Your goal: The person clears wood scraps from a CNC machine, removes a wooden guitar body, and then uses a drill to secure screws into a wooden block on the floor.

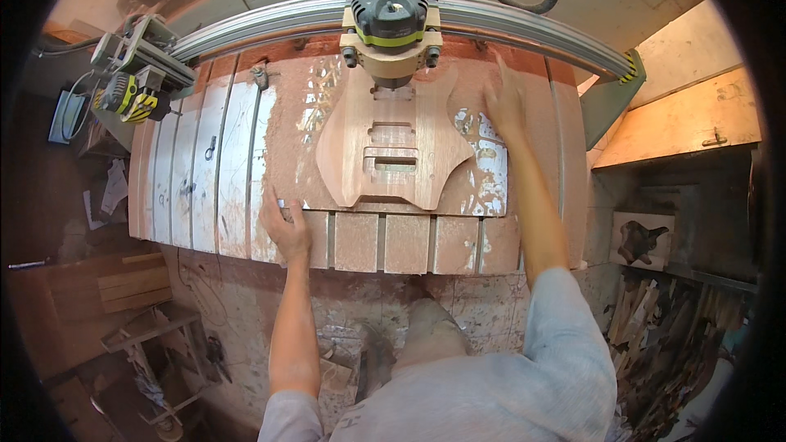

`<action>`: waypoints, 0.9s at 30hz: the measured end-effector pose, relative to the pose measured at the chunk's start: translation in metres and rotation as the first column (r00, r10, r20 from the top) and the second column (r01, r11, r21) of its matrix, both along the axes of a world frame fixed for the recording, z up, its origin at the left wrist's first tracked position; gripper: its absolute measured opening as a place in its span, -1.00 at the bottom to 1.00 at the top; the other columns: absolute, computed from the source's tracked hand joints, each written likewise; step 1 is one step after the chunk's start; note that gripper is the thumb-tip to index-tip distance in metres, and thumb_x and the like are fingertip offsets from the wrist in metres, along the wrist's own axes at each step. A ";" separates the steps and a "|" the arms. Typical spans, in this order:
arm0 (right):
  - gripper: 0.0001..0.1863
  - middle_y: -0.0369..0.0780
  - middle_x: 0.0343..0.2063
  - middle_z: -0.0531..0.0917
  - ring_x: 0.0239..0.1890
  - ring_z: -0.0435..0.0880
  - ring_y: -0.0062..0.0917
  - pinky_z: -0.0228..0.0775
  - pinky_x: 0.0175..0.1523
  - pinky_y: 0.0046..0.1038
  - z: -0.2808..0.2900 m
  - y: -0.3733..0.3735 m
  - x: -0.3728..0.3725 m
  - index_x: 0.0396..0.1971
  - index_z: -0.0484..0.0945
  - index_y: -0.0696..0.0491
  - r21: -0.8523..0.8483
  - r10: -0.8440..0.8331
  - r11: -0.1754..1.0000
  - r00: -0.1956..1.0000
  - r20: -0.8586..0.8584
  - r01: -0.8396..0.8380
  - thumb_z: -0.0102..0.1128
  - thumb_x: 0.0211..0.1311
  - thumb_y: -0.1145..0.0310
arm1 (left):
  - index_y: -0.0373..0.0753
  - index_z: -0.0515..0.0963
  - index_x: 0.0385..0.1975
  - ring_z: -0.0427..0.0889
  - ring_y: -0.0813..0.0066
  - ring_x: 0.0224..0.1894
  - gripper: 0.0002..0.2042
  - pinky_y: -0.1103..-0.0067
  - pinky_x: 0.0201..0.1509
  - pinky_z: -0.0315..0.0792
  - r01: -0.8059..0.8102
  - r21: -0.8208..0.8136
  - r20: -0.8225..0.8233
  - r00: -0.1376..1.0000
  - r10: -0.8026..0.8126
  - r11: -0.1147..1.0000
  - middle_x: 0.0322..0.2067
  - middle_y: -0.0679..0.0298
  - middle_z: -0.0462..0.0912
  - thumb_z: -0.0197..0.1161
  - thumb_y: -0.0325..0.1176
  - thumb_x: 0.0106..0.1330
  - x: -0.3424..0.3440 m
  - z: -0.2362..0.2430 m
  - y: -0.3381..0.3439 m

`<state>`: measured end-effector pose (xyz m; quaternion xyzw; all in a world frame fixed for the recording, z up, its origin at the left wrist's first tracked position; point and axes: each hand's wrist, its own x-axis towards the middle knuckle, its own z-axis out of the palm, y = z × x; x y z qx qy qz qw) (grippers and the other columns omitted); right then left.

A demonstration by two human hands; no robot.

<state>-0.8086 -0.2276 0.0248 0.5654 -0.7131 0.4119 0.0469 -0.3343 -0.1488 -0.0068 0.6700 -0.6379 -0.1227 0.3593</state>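
A pale wooden guitar body with routed pockets lies flat on a dust-covered board on the slatted machine bed. My left hand is at the board's near left corner, its thumb and forefinger apart. On the far right, my right hand reaches along the board's right side with fingers stretched out. Neither hand touches the guitar body. Directly over the body's far end hangs a router spindle, which hides part of it.
A metal gantry rail spans the far side of the slatted bed. A second spindle stands at the left end. Reddish sawdust coats much of the bed. To the lower right are stacked wood scraps; a wooden frame stands lower left.
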 end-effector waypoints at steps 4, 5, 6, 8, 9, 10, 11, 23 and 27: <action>-0.54 0.03 -0.03 0.59 0.08 0.53 -0.04 0.33 0.21 -0.14 -0.006 0.104 0.029 0.13 0.53 0.10 0.198 -0.043 0.980 0.978 0.204 0.002 0.18 0.19 0.43 | -0.39 0.31 0.30 0.35 -0.12 0.24 -0.43 0.19 0.36 0.19 -0.009 -0.036 -0.005 1.000 0.009 0.999 0.23 -0.15 0.41 0.18 -0.32 0.29 0.004 -0.003 0.001; -0.58 0.02 -0.06 0.60 0.07 0.54 -0.05 0.35 0.19 -0.16 0.006 0.126 0.049 0.11 0.54 0.10 0.179 -0.047 0.983 0.993 0.105 0.028 0.18 0.22 0.42 | -0.40 0.32 0.30 0.35 -0.13 0.24 -0.43 0.19 0.36 0.19 -0.003 -0.075 0.023 1.000 0.005 0.997 0.23 -0.15 0.41 0.18 -0.32 0.28 0.010 -0.004 0.001; -0.61 0.00 -0.07 0.60 0.03 0.57 -0.08 0.38 0.16 -0.18 0.010 0.147 0.064 0.08 0.56 0.11 0.212 -0.091 0.975 0.992 0.091 0.070 0.17 0.23 0.44 | -0.40 0.32 0.29 0.35 -0.13 0.25 -0.43 0.19 0.36 0.20 0.014 -0.114 0.046 0.999 -0.009 0.993 0.23 -0.16 0.41 0.19 -0.31 0.28 0.012 -0.006 0.000; -0.69 -0.03 -0.12 0.62 -0.06 0.61 -0.15 0.44 0.07 -0.23 0.027 0.177 0.107 -0.02 0.60 0.13 0.229 -0.072 0.973 0.985 0.158 0.035 0.18 0.24 0.44 | -0.41 0.33 0.29 0.34 -0.13 0.26 -0.42 0.20 0.36 0.20 -0.004 -0.116 0.045 0.999 0.009 0.993 0.23 -0.17 0.41 0.19 -0.30 0.28 0.015 -0.011 0.003; -0.74 -0.04 -0.15 0.64 -0.11 0.62 -0.19 0.46 0.02 -0.25 0.044 0.178 0.140 -0.08 0.62 0.15 0.198 -0.012 0.980 0.972 0.234 -0.036 0.19 0.25 0.44 | -0.41 0.33 0.28 0.34 -0.14 0.27 -0.42 0.20 0.36 0.21 -0.012 -0.127 0.041 0.999 0.017 0.992 0.23 -0.18 0.40 0.20 -0.29 0.28 0.021 -0.007 0.000; -0.77 -0.06 -0.19 0.64 -0.14 0.63 -0.20 0.47 -0.01 -0.26 0.045 0.175 0.156 -0.13 0.63 0.15 0.160 0.056 0.982 0.970 0.237 -0.096 0.19 0.25 0.43 | -0.42 0.36 0.26 0.36 -0.12 0.26 -0.44 0.21 0.34 0.23 -0.011 -0.126 0.011 1.000 0.013 0.992 0.21 -0.17 0.43 0.20 -0.29 0.28 0.017 -0.006 -0.002; -0.80 -0.07 -0.22 0.65 -0.17 0.63 -0.22 0.48 -0.04 -0.28 0.039 0.168 0.170 -0.17 0.64 0.16 0.124 0.126 0.979 0.963 0.238 -0.159 0.20 0.25 0.42 | -0.42 0.38 0.24 0.37 -0.11 0.25 -0.45 0.21 0.33 0.25 -0.011 -0.124 -0.015 1.000 0.009 0.992 0.19 -0.17 0.45 0.21 -0.28 0.27 0.017 -0.003 -0.004; -0.74 0.00 -0.28 0.69 -0.11 0.65 -0.04 0.46 0.02 -0.15 0.074 -0.064 0.310 -0.12 0.65 0.16 0.142 0.348 0.920 0.929 0.127 -0.364 0.15 0.29 0.37 | -0.46 0.48 0.12 0.44 -0.06 0.22 -0.58 0.24 0.31 0.31 0.124 -0.054 -0.020 0.992 -0.125 0.991 0.12 -0.12 0.54 0.16 -0.35 0.31 0.141 0.013 -0.055; -0.71 0.06 -0.20 0.69 -0.03 0.63 -0.04 0.44 0.08 -0.14 0.025 -0.143 0.298 -0.09 0.63 0.21 0.095 0.259 0.961 0.966 0.018 -0.260 0.08 0.29 0.39 | -0.49 0.47 0.11 0.37 -0.13 0.29 -0.59 0.22 0.38 0.25 0.213 -0.114 -0.009 0.976 -0.215 0.970 0.18 -0.16 0.48 0.14 -0.37 0.32 0.153 0.002 -0.053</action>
